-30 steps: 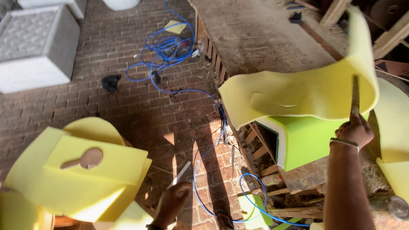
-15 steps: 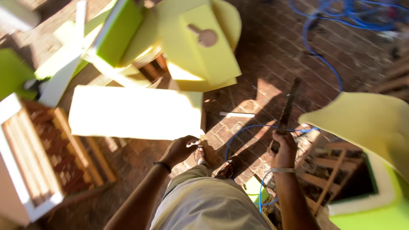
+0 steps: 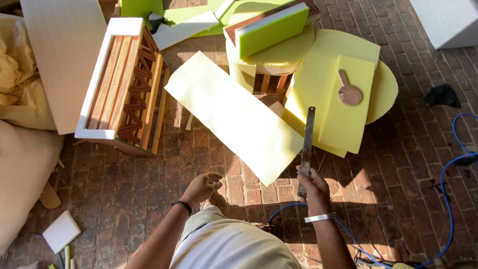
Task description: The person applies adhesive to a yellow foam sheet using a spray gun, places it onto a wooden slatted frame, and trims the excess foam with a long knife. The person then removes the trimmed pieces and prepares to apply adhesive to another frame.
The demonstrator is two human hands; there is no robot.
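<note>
Across the brick floor (image 3: 149, 199) lay pieces of foam and wood, seen from above. At the left edge a big cream cushion (image 3: 25, 174) sat beside a white foam board (image 3: 64, 60), and just right of that board stood a wooden frame (image 3: 124, 84) edged in white foam. A long pale yellow foam sheet (image 3: 236, 117) lay slantwise in the middle, its lower corner near the person's hands. Behind it a stack of yellow foam shapes (image 3: 338, 89) rested on a slatted wooden stool (image 3: 269, 82), with a green foam block (image 3: 271, 27) on top and a small brown paddle-shaped cutout (image 3: 349, 92) lying on the flat yellow piece. A blue hose (image 3: 455, 164) curved along the right side of the floor. The right hand (image 3: 312, 187), with a metal band at the wrist, had its fingers closed around the lower end of a long flat metal blade (image 3: 306, 144), held upright so that its tip crossed the yellow foam. The left hand (image 3: 203, 187), a dark band at its wrist, hung empty above the bricks, fingers loosely curled.
</note>
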